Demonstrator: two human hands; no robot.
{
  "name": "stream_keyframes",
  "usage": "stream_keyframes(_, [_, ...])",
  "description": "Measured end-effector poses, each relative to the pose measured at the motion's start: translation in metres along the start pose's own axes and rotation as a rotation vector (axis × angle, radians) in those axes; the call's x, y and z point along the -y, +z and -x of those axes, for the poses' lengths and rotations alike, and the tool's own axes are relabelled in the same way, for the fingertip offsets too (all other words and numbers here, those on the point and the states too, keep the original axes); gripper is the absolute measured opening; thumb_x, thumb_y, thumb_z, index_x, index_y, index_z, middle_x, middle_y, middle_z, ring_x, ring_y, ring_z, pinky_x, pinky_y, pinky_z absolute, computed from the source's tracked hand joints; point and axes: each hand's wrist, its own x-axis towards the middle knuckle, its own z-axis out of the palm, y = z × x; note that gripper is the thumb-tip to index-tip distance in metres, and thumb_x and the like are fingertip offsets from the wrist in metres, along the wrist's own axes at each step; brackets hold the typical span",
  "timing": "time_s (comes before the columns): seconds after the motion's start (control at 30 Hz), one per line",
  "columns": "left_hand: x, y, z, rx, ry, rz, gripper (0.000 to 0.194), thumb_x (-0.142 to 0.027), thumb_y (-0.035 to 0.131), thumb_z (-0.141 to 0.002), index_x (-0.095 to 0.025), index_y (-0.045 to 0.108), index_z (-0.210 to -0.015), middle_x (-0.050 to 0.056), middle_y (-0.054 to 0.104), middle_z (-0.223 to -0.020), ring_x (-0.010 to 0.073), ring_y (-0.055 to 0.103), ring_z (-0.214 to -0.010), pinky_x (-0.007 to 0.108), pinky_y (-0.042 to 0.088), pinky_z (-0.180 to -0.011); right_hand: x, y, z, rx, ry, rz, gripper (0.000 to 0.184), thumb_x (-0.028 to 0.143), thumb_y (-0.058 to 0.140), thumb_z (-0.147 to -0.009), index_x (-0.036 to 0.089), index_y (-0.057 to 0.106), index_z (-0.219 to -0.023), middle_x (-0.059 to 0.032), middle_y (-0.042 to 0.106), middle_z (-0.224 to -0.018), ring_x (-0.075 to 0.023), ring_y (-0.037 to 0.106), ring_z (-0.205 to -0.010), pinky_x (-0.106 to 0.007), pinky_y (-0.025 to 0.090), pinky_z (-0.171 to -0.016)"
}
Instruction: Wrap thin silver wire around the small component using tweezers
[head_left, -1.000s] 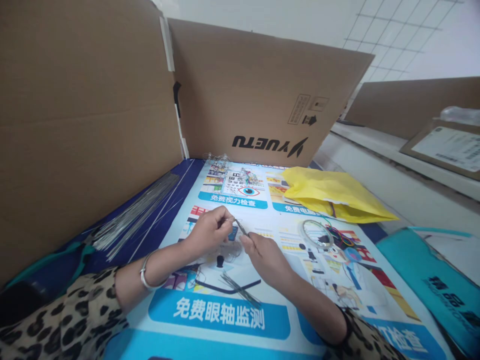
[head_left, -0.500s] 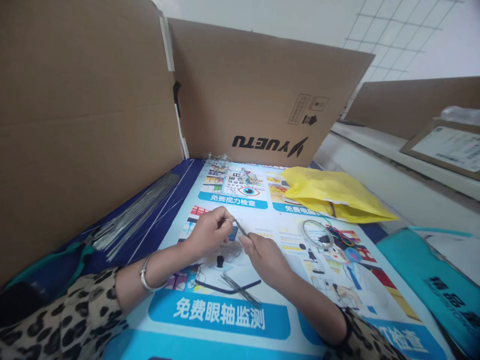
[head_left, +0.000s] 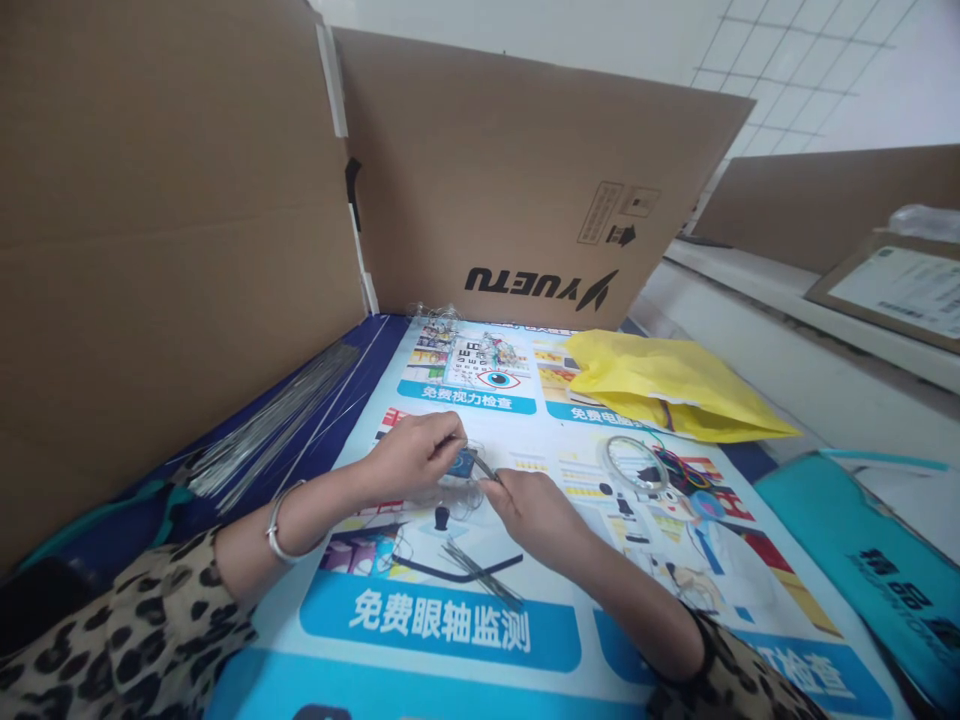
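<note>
Slim grey tool is gripped at its near end by the right hand, whose thumb and fingers are pressed closed around it, its exposed length slanted up and leftward into the space between the two hands. Its far tip is held just beside the left hand; whether contact is made there cannot be told. The left hand's fingers are curled in toward the palm, but how tightly they are closed, and whether any wire is pinched between them, cannot be made out. Below the tool, loops of fine wire are seen over a printed sheet, by which much of the blue counter is covered. Nearer the camera, a small bundle of short wires is laid diagonally on the sheet, well apart from both hands. Longer straight wires are spread at left beside a cardboard panel. To the right, a round clear ring is placed beside coloured wires, with a yellow bag set behind them.
</note>
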Motion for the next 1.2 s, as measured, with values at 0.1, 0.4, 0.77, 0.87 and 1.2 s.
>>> stream_keyframes(0.1, [0.002,-0.004,-0.001,0.044,0.025,-0.044,0.014,-0.010,0.039,-0.076,-0.017,0.046,-0.066,-0.003,0.048,-0.061,0.0088,0.039,-0.055,0.022,0.027,-0.055,-0.002,-0.001,0.000,0.018,-0.025,0.038,0.047,0.046,0.023,-0.093,0.018,0.058,-0.077,-0.0072,0.067,-0.076,-0.0186,0.060,-0.070,-0.027,0.025,-0.054])
stream_keyframes(0.4, [0.005,-0.008,-0.003,0.146,-0.084,0.169,0.014,-0.020,0.043,-0.080,-0.017,0.051,-0.070,-0.005,0.051,-0.055,0.0082,0.048,-0.051,0.020,0.034,-0.053,-0.003,-0.005,-0.002,0.074,-0.025,0.062,0.050,0.049,0.022,-0.092,0.017,0.059,-0.082,-0.0090,0.067,-0.079,-0.0204,0.060,-0.071,-0.027,0.025,-0.053])
stream_keyframes(0.77, [0.011,-0.007,-0.007,0.024,-0.259,0.275,0.023,-0.032,0.041,-0.086,-0.017,0.050,-0.071,-0.003,0.055,-0.057,0.0101,0.056,-0.051,0.021,0.040,-0.055,-0.018,-0.011,-0.007,0.020,-0.026,-0.119,0.043,0.051,0.030,-0.089,0.019,0.053,-0.070,-0.0019,0.060,-0.068,-0.0135,0.052,-0.064,-0.024,0.027,-0.055])
stream_keyframes(0.87, [0.010,-0.008,-0.009,0.030,-0.194,-0.147,0.022,-0.029,0.043,-0.085,-0.018,0.054,-0.070,0.001,0.061,-0.065,0.0152,0.058,-0.061,0.024,0.035,-0.056,-0.026,-0.015,-0.012,-0.092,0.065,-0.260,0.039,0.052,0.038,-0.085,0.019,0.051,-0.068,0.0004,0.056,-0.063,-0.0128,0.050,-0.061,-0.023,0.030,-0.054])
stream_keyframes(1.2, [-0.003,0.003,-0.025,0.125,-0.100,-0.525,0.022,-0.026,0.041,-0.085,-0.018,0.060,-0.080,0.008,0.066,-0.075,0.0209,0.059,-0.065,0.027,0.031,-0.055,-0.005,-0.020,-0.035,-0.230,0.007,-0.635,0.023,0.040,0.053,-0.076,0.018,0.057,-0.080,0.0023,0.056,-0.065,-0.0111,0.049,-0.061,-0.023,0.037,-0.058])
